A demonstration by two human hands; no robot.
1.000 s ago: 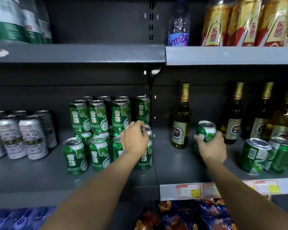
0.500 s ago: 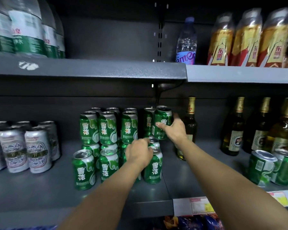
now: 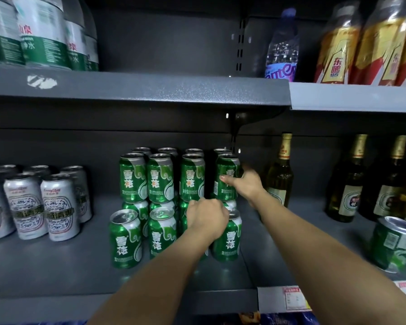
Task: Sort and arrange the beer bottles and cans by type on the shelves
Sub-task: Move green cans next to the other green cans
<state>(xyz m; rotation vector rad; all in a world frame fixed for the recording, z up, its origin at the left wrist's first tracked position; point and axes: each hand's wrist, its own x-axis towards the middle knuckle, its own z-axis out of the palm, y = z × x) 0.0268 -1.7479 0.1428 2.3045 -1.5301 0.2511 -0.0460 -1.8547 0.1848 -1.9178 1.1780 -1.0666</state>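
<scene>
Head view: right hand [image 3: 245, 184] grips a green beer can [image 3: 226, 178], fingers wrapped round its side, at the right end of the upper tier of the stacked green cans [image 3: 159, 178] on the dark shelf [image 3: 56, 266]. Left hand [image 3: 206, 218] curls over the lower front can [image 3: 229, 240]. Beer bottle [image 3: 279, 174] just right; silver cans [image 3: 56, 207] left.

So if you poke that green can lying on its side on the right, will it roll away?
Probably. The tipped green can rests on its round side on the flat shelf, so a nudge would likely roll it. Its smooth metal may feel slippery. It might bump the beer bottle standing behind it.
</scene>
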